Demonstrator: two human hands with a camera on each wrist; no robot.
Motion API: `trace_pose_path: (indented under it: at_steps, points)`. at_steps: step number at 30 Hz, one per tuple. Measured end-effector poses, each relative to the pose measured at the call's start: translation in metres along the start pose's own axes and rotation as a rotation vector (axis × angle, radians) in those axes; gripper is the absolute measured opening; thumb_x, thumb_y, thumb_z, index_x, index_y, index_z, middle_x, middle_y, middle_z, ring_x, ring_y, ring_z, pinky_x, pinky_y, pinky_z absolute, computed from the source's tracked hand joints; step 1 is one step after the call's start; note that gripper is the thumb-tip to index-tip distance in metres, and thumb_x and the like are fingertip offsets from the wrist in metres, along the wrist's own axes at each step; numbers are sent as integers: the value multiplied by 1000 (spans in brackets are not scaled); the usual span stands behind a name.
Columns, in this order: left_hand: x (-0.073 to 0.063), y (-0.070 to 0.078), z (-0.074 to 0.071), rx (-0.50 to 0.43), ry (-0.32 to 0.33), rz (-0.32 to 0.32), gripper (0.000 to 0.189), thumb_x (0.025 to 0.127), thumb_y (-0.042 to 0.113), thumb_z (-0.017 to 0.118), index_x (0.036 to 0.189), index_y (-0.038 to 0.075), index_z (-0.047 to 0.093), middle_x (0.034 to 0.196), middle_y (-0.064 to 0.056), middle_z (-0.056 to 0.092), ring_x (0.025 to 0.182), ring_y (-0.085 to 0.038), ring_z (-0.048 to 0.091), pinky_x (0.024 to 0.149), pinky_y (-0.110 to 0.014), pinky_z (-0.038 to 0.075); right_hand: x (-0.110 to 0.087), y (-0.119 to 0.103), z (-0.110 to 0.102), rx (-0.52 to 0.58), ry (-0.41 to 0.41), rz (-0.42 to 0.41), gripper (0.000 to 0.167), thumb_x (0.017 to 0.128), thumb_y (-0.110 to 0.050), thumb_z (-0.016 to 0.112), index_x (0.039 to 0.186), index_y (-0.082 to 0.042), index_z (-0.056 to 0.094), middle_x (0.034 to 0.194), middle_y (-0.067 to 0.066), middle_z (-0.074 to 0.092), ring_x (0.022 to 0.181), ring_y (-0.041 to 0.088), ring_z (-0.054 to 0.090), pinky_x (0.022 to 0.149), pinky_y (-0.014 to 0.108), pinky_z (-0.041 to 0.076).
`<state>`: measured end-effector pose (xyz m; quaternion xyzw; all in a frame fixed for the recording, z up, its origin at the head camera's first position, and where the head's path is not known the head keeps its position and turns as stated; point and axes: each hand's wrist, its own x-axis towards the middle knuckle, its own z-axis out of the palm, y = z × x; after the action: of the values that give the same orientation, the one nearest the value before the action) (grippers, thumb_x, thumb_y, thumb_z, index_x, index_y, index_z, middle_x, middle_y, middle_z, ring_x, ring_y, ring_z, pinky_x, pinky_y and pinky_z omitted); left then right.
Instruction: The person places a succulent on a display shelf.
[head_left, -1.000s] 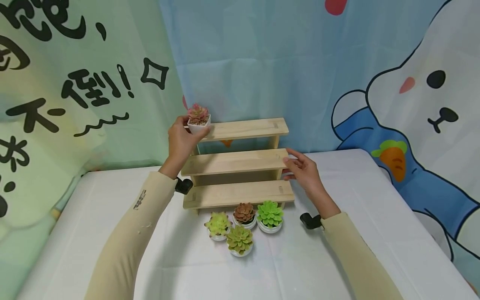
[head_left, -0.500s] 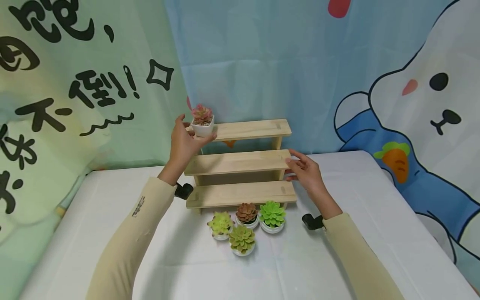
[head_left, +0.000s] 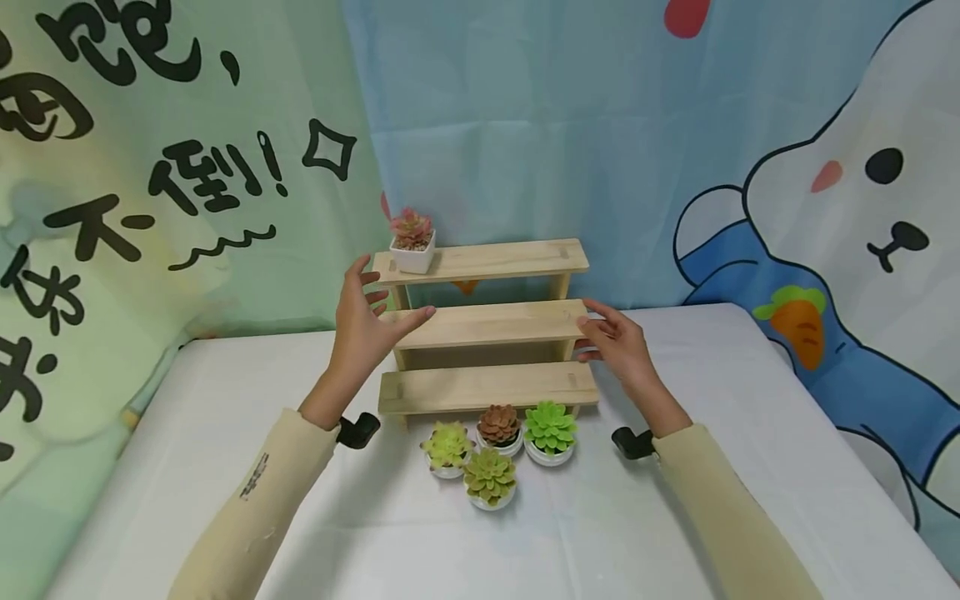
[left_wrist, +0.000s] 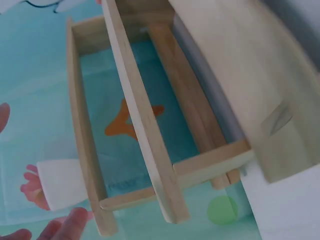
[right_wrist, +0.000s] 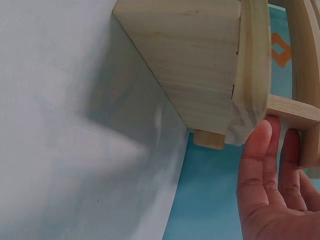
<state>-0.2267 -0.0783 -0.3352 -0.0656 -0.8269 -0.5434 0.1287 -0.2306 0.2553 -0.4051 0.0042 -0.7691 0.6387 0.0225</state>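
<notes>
A pink succulent in a square white pot stands on the left end of the top tier of a three-tier wooden shelf stand. Just below and left of that pot is my left hand, fingers spread and thumb apart, holding nothing. In the left wrist view its fingertips show near the white pot, apart from it. My right hand holds the right end of the middle tier; in the right wrist view the thumb lies at the board's corner, with fingers behind it.
In front of the stand, several potted succulents are grouped on the white tablecloth: a yellow-green one, a brown one, a bright green one and an olive-green one. A printed cloth backdrop hangs behind.
My left hand set the pink succulent on the top tier's left end, let go of it and drew down and away. My right hand stays on the middle tier.
</notes>
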Motion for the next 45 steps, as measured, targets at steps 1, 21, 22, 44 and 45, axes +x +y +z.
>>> trace_pose_path:
  at_steps: [1, 21, 22, 44, 45]
  points:
    - [-5, 0, 0, -10, 2, 5, 101, 76, 24, 85, 152, 6, 20, 140, -22, 40, 119, -39, 51, 99, -49, 46, 0, 0, 0, 1, -2, 2, 58, 100, -25, 56, 149, -2, 36, 102, -8, 62, 81, 10, 68, 70, 25, 57]
    - [-82, -23, 6, -63, -170, 200, 86, 72, 5, 85, 143, -1, 37, 142, -23, 43, 130, -38, 44, 106, -53, 38, 3, -1, -2, -26, 3, 16, 60, 100, -28, 55, 150, -2, 34, 103, -9, 60, 82, 8, 67, 73, 27, 58]
    - [-85, -26, 6, -68, -186, 188, 85, 73, 5, 85, 143, -1, 37, 142, -23, 43, 130, -38, 44, 106, -54, 38, 3, 0, -2, -32, 2, 17, 60, 100, -28, 55, 150, -2, 34, 100, -12, 60, 83, 9, 67, 73, 27, 58]
    - [-128, -79, 19, -68, -458, 20, 88, 70, 9, 88, 141, -2, 37, 136, -24, 43, 117, -41, 54, 92, -53, 49, 4, 2, 2, -43, -23, -4, 61, 100, -30, 55, 150, -2, 33, 95, -19, 59, 82, 9, 68, 71, 25, 58]
    - [-128, -80, 20, -59, -460, 21, 87, 70, 9, 88, 140, -2, 38, 136, -23, 45, 116, -40, 54, 91, -51, 50, 4, 2, 2, -43, -21, -6, 61, 100, -30, 55, 150, -2, 34, 94, -19, 60, 82, 9, 68, 70, 25, 58]
